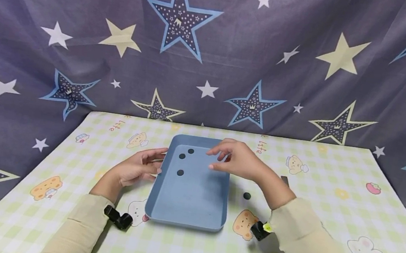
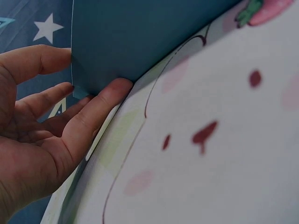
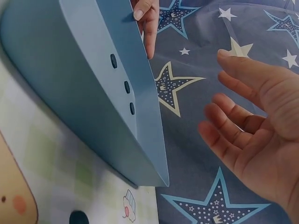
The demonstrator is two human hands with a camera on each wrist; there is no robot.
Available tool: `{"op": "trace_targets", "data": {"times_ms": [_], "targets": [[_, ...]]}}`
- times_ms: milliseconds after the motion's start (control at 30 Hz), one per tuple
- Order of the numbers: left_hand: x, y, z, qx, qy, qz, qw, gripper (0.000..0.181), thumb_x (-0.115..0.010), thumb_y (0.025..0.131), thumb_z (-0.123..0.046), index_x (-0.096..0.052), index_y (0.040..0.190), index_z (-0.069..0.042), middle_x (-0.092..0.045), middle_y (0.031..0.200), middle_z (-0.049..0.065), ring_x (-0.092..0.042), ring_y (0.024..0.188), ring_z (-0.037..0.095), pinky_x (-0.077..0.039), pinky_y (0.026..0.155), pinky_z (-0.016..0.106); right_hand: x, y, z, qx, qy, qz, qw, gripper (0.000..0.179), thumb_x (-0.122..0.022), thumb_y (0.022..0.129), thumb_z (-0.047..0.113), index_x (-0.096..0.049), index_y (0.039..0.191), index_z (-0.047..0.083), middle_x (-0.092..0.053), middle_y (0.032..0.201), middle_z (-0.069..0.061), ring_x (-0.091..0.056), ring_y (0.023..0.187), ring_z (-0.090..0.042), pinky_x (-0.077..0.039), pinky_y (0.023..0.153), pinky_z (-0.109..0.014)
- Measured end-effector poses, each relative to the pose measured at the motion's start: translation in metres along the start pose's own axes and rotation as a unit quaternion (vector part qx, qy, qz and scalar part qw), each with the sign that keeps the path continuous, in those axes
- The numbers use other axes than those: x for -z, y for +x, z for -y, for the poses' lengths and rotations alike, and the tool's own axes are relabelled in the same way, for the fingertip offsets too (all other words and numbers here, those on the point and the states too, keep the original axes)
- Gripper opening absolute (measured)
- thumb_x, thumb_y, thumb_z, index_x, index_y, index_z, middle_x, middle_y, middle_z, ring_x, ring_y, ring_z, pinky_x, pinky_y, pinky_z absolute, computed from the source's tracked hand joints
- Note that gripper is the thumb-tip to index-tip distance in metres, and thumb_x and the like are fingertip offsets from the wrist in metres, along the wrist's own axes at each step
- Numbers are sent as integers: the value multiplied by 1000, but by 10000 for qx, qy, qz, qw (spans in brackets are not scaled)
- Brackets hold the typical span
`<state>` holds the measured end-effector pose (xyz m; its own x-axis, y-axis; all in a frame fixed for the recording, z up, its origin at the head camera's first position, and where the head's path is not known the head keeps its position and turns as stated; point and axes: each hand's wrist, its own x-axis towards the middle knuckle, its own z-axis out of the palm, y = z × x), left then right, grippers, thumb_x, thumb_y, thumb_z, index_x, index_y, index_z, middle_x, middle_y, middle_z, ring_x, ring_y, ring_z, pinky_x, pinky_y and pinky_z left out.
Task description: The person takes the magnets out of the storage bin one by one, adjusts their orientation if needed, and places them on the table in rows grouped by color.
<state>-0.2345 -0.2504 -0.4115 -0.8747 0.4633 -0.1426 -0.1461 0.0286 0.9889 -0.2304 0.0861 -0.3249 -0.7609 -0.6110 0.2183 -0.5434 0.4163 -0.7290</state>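
A shallow blue tray (image 1: 191,203) lies on the table in the head view. Three small black discs (image 1: 180,172) rest on its floor, toward the left and far end. My left hand (image 1: 138,168) is at the tray's left wall, fingers loosely spread and fingertips touching the outside (image 2: 100,42). Over the tray's far right part hovers my right hand (image 1: 239,160), its fingers loosely bent with nothing between them; the right wrist view shows the bare palm (image 3: 261,121). Another black disc (image 1: 247,196) lies on the cloth just right of the tray, below the right forearm.
A pale green checked cloth (image 1: 332,207) with cartoon prints covers the table. Partly behind the right forearm shows a dark flat piece (image 1: 285,180). A dark blue star-patterned curtain (image 1: 212,66) hangs along the table's far edge. Each sleeve carries a small black wrist camera (image 1: 118,218).
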Motion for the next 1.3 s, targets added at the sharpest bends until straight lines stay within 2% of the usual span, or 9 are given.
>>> {"op": "trace_targets", "data": {"times_ms": [400, 633, 733, 1300], "targets": [[1, 0, 1, -34, 19, 29, 10000, 76, -59, 89, 6, -22, 155, -3, -27, 154, 23, -43, 133, 33, -55, 84, 39, -11, 14, -4, 155, 44, -24, 9999, 25, -80, 81, 14, -76, 106, 9, -64, 107, -9, -62, 91, -23, -53, 75, -30], [2, 1, 2, -129, -56, 231, 9996, 71, -58, 90, 6, -23, 152, 5, -26, 154, 27, -46, 131, 32, -54, 86, 40, -20, 23, -7, 66, 51, -28, 10000, 24, -80, 81, 15, -76, 104, 10, -64, 105, -4, -63, 91, -21, -53, 76, -29], [1, 1, 2, -133, -85, 242, 9996, 71, -57, 90, 6, -23, 152, 5, -27, 154, 27, -47, 130, 32, -54, 85, 40, -23, 27, -7, 38, 78, -40, 10000, 24, -81, 81, 16, -77, 103, 10, -64, 104, -2, -64, 91, -20, -53, 76, -29], [-1, 0, -1, -40, -35, 92, 9999, 71, -58, 90, 7, -24, 152, 4, -28, 154, 24, -42, 133, 35, -54, 86, 40, -38, 43, -16, -523, 296, 20, 9982, 26, -79, 84, 18, -75, 109, 12, -66, 114, -1, -65, 96, -19, -53, 76, -30]]}}
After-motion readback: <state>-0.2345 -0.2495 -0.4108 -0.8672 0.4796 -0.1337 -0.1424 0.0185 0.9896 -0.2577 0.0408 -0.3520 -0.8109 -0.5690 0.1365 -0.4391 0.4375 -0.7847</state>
